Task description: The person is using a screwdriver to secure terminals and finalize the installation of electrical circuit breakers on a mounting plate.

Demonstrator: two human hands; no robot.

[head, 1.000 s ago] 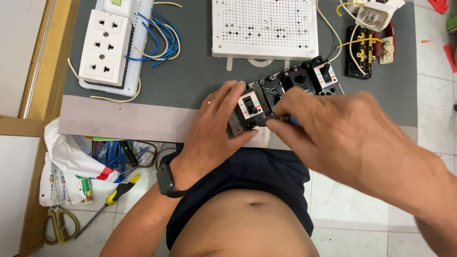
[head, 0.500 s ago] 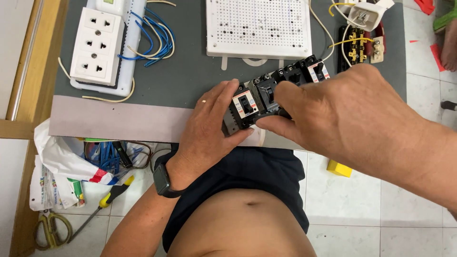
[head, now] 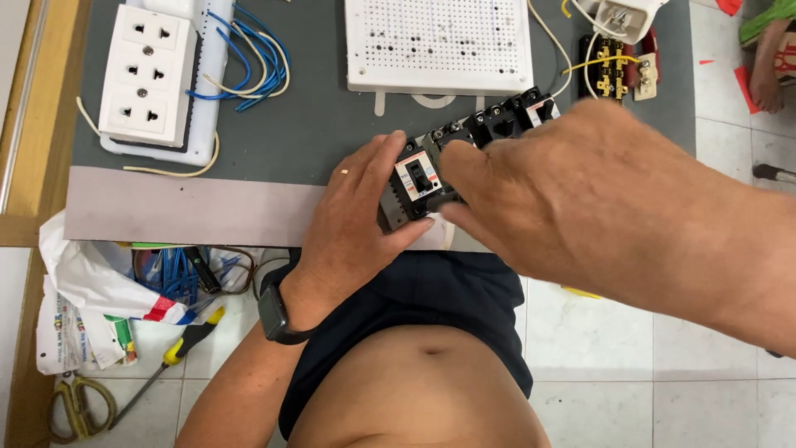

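Note:
A row of black circuit breakers (head: pixel 464 145) lies slanted on the grey table (head: pixel 315 124) near its front edge. My left hand (head: pixel 356 216) grips the nearest breaker (head: pixel 417 184), the one with a white label, with fingers over its left side and thumb under it. My right hand (head: pixel 564 182) lies over the row from the right, fingers closed on the same breaker's right side. Much of the row is hidden under my right hand.
A white perforated board (head: pixel 439 41) lies behind the breakers. At the back left is a white socket strip (head: pixel 149 75) with blue wires (head: pixel 240 50). A terminal block (head: pixel 613 62) sits back right. On the floor lie a plastic bag (head: pixel 99 290), a screwdriver (head: pixel 166 365) and scissors (head: pixel 79 406).
The view has shifted slightly. My right hand has slid left and lower over the breaker row, covering more of it. My left hand keeps its hold.

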